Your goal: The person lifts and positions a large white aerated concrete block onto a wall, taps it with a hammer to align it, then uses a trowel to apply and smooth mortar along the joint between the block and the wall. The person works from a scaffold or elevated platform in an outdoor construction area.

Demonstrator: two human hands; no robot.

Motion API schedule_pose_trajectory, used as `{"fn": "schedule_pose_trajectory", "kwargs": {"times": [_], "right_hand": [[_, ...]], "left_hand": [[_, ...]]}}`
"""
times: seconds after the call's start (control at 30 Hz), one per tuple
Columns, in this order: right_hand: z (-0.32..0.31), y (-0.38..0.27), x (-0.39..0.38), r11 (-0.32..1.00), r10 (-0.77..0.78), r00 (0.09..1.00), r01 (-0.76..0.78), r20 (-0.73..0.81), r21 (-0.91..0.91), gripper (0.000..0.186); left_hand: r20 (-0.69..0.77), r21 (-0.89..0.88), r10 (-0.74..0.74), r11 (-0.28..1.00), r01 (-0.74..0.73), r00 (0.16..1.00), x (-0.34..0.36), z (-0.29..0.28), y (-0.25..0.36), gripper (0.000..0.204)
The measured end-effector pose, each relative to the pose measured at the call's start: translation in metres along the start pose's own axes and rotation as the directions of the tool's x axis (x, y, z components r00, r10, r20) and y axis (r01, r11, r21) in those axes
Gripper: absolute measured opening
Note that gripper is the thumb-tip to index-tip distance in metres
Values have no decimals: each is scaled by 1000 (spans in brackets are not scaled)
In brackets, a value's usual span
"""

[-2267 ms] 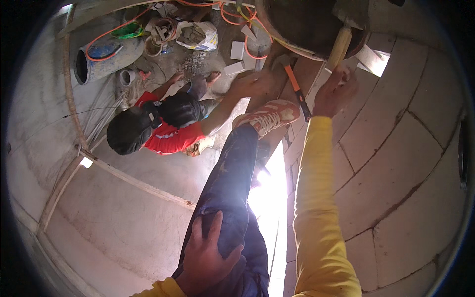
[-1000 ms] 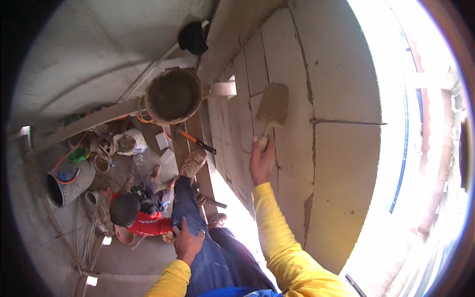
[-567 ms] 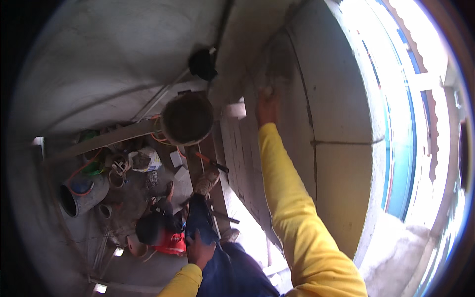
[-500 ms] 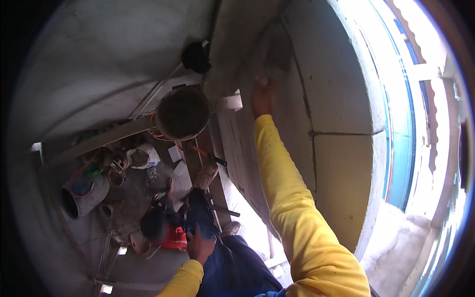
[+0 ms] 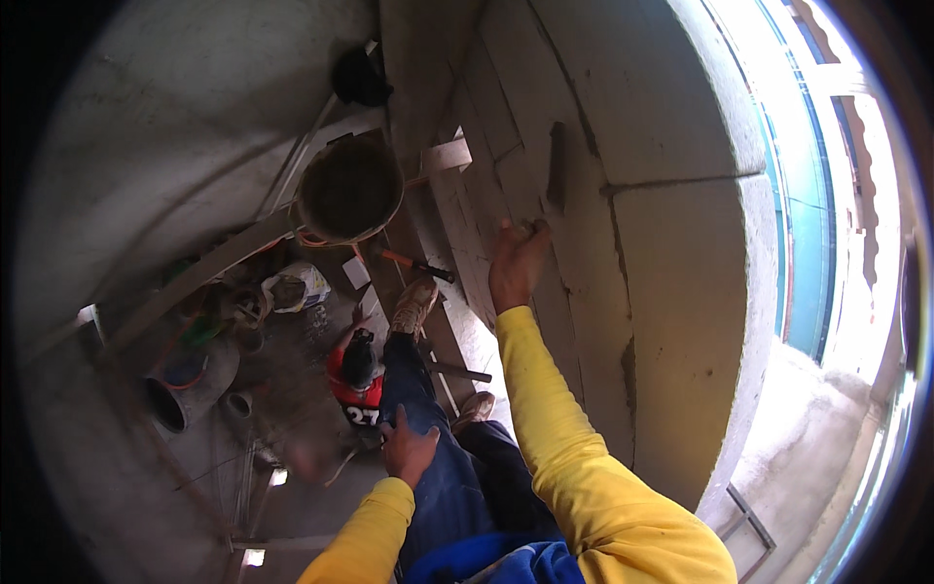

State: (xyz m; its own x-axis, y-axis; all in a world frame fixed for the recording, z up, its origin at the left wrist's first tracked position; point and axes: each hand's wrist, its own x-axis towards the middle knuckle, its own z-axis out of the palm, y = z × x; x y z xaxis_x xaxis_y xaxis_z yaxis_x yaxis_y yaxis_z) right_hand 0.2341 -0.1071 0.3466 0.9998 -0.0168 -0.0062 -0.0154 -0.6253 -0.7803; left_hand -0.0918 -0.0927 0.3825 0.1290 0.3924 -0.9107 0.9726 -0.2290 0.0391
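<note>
At the left, a round, dark grey bucket [image 5: 348, 190] stands near the block wall, its contents too dim to judge. Our bare left hand [image 5: 410, 454] rests on the leg of our dark blue trousers [image 5: 443, 496], fingers apart; bracing there should steady us. Just beside our pale patterned shoe [image 5: 415, 304] lies an orange-and-black hammer [image 5: 418, 265], so we had best mind our footing. Further right, our bare right hand [image 5: 519, 268] has its fingers clamped around a pale-handled, dark-bladed trowel [image 5: 556, 167], which is before the large grey block wall [image 5: 691, 292], blade seen edge-on; we cannot tell whether it touches. To work well, we should lay the blade nearly flat, press evenly and follow the dark, rough joint [image 5: 620, 263] just right of it, without gouging the block faces.
</note>
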Motion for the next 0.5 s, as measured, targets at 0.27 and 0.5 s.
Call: {"fn": "schedule_pose_trajectory", "kwargs": {"times": [0.27, 0.5], "right_hand": [[-77, 6, -49, 994, 66, 997, -70, -51, -82, 59], [-106, 5, -93, 987, 124, 983, -136, -139, -82, 61]], "left_hand": [[-37, 43, 9, 999, -7, 999, 2, 18, -10, 95], [-10, 27, 37, 999, -37, 999, -4, 15, -11, 95]]}}
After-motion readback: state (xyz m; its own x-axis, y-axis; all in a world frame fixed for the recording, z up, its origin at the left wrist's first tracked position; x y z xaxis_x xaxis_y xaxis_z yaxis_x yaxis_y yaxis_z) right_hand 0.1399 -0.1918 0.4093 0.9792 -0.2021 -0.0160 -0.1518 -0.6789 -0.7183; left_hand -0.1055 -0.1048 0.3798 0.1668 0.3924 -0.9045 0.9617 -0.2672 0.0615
